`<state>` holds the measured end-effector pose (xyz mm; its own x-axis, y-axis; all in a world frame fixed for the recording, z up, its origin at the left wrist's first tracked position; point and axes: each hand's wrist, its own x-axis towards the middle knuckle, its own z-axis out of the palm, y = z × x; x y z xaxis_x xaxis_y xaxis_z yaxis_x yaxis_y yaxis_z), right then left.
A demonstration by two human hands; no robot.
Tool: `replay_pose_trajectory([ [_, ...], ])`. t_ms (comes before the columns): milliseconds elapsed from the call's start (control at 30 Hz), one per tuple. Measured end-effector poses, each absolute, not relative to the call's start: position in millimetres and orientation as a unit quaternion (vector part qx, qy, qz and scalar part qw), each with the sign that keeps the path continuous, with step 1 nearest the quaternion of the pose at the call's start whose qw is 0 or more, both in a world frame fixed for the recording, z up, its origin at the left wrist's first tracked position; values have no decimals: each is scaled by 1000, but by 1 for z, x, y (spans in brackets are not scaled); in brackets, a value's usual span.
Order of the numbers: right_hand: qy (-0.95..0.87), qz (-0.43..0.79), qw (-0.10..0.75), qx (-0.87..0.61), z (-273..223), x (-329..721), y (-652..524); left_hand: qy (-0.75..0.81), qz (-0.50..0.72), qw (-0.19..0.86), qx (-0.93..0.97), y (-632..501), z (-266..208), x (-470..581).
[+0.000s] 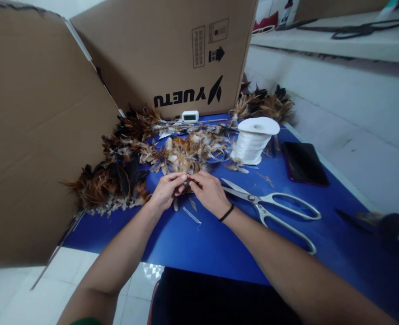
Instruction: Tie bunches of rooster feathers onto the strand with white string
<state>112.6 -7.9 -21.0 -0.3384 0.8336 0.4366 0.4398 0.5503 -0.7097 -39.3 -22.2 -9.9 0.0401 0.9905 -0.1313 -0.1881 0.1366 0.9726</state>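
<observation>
My left hand (pixel 169 190) and my right hand (pixel 207 190) meet at the near edge of a pile of brown and white feathers (pixel 189 149). Thumb and forefinger of each are pinched together, tips almost touching. A feather seems to be between them, mostly covered by the fingers. To the right of my right hand lies a large pair of metal scissors (pixel 251 197), blades partly spread and pointing at the hand. A white spool of ribbon or thread (pixel 253 141) stands behind the scissors. Below my hands is a short clear strip (pixel 192 215) on the blue table (pixel 226 246).
Cardboard panels (pixel 124 54) wall off the left and back. Dark brown feather bunches (pixel 107 187) lie at the left, more feathers (pixel 267 104) at the back right. A small white digital timer (pixel 190 117) stands behind the pile. A phone (pixel 305 163) lies right, near a white ledge (pixel 341 45).
</observation>
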Motion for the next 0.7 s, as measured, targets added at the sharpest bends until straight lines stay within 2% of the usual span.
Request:
replay_pose_trajectory([
  [200,-787,143,432,-416,-17,116,-9,488,506,578,413,-22,-10,-41],
  [700,-833,8,392,-390,-16,122,-10,535,432,502,525,-21,-13,-42],
])
